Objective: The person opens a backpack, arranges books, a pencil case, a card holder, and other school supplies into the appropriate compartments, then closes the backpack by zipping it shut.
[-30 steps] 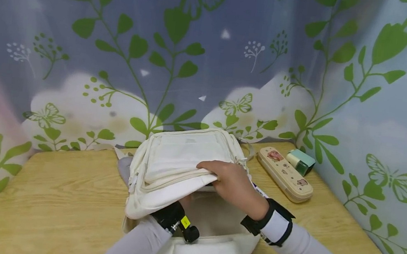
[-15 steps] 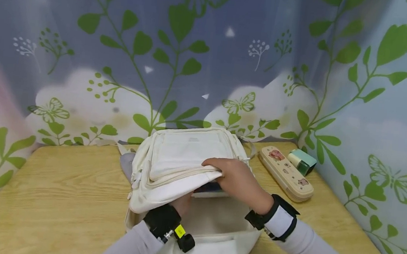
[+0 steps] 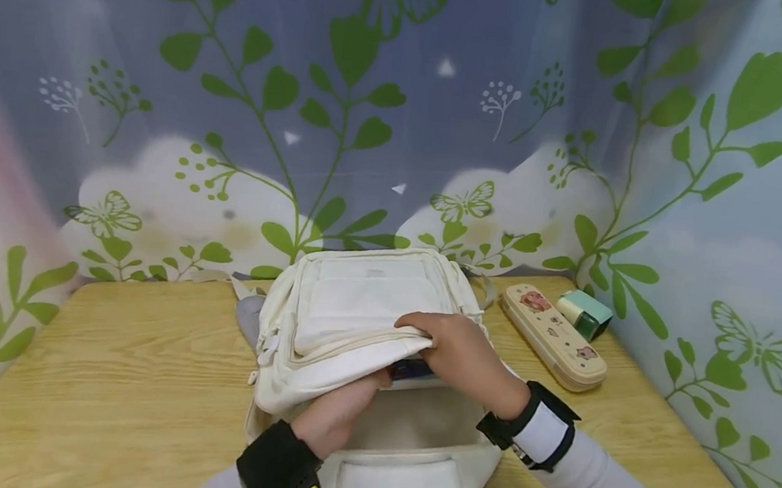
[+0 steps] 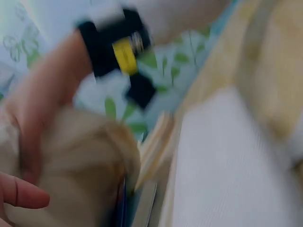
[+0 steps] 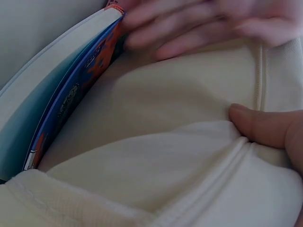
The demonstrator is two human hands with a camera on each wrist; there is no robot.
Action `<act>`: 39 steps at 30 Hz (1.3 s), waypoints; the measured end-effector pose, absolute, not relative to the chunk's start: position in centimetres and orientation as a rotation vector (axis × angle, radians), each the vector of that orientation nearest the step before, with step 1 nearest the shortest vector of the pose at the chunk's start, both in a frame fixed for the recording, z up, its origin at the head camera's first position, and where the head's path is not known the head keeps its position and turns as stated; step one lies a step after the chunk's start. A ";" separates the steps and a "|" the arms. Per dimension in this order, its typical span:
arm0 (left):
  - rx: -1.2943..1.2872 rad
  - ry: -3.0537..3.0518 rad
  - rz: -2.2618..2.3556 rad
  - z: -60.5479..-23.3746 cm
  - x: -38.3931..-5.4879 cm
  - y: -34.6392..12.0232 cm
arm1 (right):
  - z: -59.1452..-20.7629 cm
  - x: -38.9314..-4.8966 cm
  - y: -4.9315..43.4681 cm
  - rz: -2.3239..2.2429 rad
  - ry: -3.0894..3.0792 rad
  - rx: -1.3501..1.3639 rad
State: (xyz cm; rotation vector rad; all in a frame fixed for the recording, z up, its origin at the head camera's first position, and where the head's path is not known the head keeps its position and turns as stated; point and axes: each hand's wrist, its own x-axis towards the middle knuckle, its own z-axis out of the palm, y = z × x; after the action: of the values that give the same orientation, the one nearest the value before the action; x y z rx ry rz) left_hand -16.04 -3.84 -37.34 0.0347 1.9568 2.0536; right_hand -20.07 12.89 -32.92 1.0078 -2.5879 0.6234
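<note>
A cream backpack (image 3: 371, 298) lies on the wooden table with its main compartment unzipped. My right hand (image 3: 465, 359) pinches the edge of the front panel and holds it up. Its thumb (image 5: 260, 124) presses on the cream fabric in the right wrist view. My left hand (image 3: 339, 415) reaches in under the raised panel, its fingertips hidden in the head view. In the right wrist view the left fingers (image 5: 189, 26) are outstretched and blurred, near a book with a blue and orange cover (image 5: 71, 97) inside the bag. Nothing shows in that hand's grasp.
A cream pencil case (image 3: 553, 337) with printed pictures lies on the table (image 3: 134, 376) right of the bag. Beside it is a small green box (image 3: 585, 314). A grey piece (image 3: 249, 318) sticks out at the bag's left. A patterned curtain (image 3: 248, 102) closes off the back.
My left hand has drawn partly back out of the bag, toward the lower left, so more of it shows. The right hand still holds the panel up.
</note>
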 end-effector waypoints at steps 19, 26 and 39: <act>0.608 1.851 1.431 -34.4 -13.2 -18.1 | -35.5 -17.5 16.2 0.546 -2.980 1.505; 0.134 2.385 1.332 -36.7 -17.3 -22.6 | -34.4 -18.6 15.5 0.462 -3.234 1.627; 0.001 2.415 1.377 -41.8 -20.6 -22.7 | -34.0 -22.6 6.8 -0.081 -3.120 1.327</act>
State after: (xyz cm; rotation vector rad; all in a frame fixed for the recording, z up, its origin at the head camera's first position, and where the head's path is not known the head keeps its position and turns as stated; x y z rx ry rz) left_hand -20.61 -22.65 -41.83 0.0006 2.4148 1.3766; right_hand -22.60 6.84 -34.02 1.3272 -3.1199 -0.0810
